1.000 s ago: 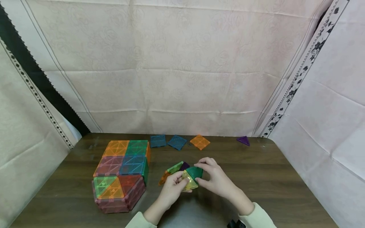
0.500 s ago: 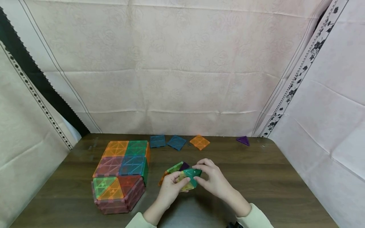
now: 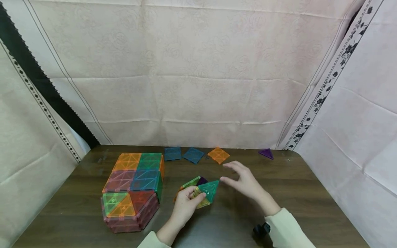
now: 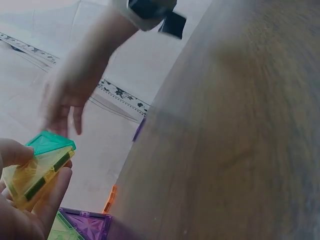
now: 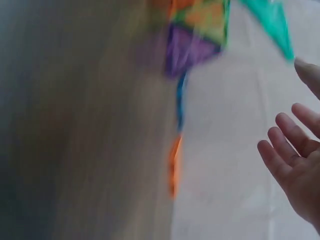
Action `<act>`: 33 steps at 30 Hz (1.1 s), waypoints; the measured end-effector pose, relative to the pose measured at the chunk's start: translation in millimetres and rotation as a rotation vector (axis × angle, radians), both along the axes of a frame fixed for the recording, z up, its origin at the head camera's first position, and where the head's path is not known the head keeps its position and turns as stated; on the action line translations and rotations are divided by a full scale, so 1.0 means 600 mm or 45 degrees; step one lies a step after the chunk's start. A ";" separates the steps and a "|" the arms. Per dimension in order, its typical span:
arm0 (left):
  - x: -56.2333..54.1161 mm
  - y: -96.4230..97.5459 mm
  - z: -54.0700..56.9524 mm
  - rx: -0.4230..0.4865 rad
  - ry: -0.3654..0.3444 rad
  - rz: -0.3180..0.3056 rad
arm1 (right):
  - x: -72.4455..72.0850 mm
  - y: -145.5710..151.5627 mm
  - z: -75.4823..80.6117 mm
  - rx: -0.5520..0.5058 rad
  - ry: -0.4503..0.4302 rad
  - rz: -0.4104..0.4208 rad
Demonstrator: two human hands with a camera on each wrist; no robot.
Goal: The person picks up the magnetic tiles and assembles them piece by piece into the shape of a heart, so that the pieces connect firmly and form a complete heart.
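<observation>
My left hand pinches a yellow translucent magnetic tile between thumb and fingers. Joined to it is a green triangular magnetic tile, its tip pointing up and right. In the left wrist view the yellow tile shows its edge, with the green tile against its far side. My right hand hovers apart to the right, fingers spread and holding nothing. Just behind the left hand stands a small joined piece with a lime-green tile, a purple tile and some orange, partly hidden.
A large block of joined tiles in several colours stands at the left. Along the table's back edge lie two blue squares, an orange square and a purple triangle. White cloth hangs behind.
The right hand has let go of the green tile and drawn away up and to the right. The green tile now stays with the yellow one in the left hand, which has barely moved.
</observation>
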State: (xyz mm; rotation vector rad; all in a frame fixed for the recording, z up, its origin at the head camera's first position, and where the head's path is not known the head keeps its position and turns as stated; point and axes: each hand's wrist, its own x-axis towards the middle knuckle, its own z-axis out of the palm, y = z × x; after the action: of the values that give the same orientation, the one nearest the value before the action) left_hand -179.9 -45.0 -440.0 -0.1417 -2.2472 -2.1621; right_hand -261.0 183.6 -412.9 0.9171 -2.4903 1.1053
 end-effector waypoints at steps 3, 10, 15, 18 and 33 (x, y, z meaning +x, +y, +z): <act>0.001 0.000 0.000 -0.011 0.001 0.011 | -0.041 0.034 -0.011 -0.049 -0.072 -0.157; 0.000 -0.001 0.001 -0.017 0.008 0.029 | -0.139 0.118 -0.051 -0.061 -0.260 -0.536; -0.001 0.000 -0.004 -0.028 -0.008 0.010 | -0.172 0.167 -0.071 -0.035 -0.415 -0.720; -0.002 0.000 -0.008 -0.025 -0.005 0.002 | -0.180 0.184 -0.080 -0.017 -0.501 -0.778; 0.000 0.000 -0.008 0.015 -0.001 -0.014 | -0.191 0.195 -0.071 0.270 -0.675 -0.677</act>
State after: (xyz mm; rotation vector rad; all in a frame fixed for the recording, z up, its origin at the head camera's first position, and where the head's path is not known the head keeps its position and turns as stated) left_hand -180.2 -45.0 -444.9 -0.1542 -2.2388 -2.1809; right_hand -375.5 300.7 -455.4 -0.0471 -3.0475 0.9982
